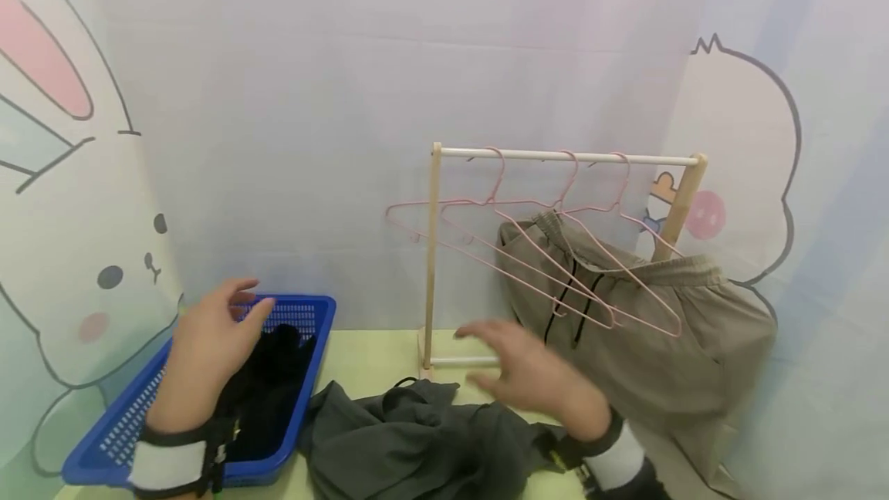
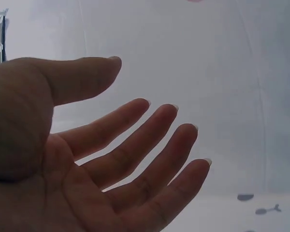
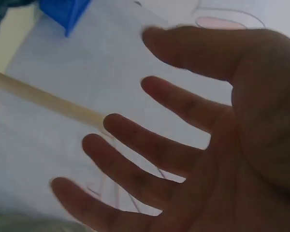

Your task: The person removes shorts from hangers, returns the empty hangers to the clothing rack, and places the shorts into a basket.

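Over the blue basket my left hand hovers with relaxed fingers and nothing in them; the left wrist view shows its palm bare and fingers spread. Black cloth lies inside the basket. My right hand is in the air above a dark grey garment, its fingers apart and holding nothing. That garment lies crumpled on the table, with a thin black loop at its top edge. Khaki drawstring shorts hang at the rack's right side, behind the pink hangers.
A small rack with wooden posts and a white rail stands at the back of the pale yellow table. Three pink hangers hook over its rail. A light curtain printed with cartoon animals surrounds the table.
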Demonstrator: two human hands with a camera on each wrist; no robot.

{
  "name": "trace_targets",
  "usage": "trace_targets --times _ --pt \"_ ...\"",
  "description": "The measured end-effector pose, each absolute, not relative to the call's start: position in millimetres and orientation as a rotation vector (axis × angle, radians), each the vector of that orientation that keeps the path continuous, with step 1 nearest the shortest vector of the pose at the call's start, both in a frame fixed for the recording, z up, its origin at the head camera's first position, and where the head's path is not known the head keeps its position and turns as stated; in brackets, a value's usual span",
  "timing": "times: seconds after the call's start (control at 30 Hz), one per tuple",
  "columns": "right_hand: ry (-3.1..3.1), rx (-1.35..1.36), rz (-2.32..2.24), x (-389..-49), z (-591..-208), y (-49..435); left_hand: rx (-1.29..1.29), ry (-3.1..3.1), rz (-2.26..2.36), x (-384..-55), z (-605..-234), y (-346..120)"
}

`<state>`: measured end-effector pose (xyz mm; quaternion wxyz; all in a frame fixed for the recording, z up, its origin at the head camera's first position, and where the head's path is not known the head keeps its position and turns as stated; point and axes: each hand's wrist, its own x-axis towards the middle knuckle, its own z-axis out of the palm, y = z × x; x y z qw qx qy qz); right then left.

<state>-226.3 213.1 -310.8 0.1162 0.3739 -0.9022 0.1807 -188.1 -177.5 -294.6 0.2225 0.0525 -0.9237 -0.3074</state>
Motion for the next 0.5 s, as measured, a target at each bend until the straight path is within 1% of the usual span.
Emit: trace_targets --times 0.13,0.23,0.4,0.5 --pt "-2.920 1.260 0.514 -225 -358 197 0.255 -2.473 -0.833 -174 -316 -210" --pt "-3.102 1.244 0.525 -225 -384 189 0.408 -2.444 -0.860 -165 -334 -232" --pt "-3.280 1.190 0.465 -227 -414 182 0.703 -2.545 -0.877 -147 -357 -266" --pt "-3.339 1.168 0.375 -229 -425 179 0.738 -2.639 -0.869 -141 -367 -282"
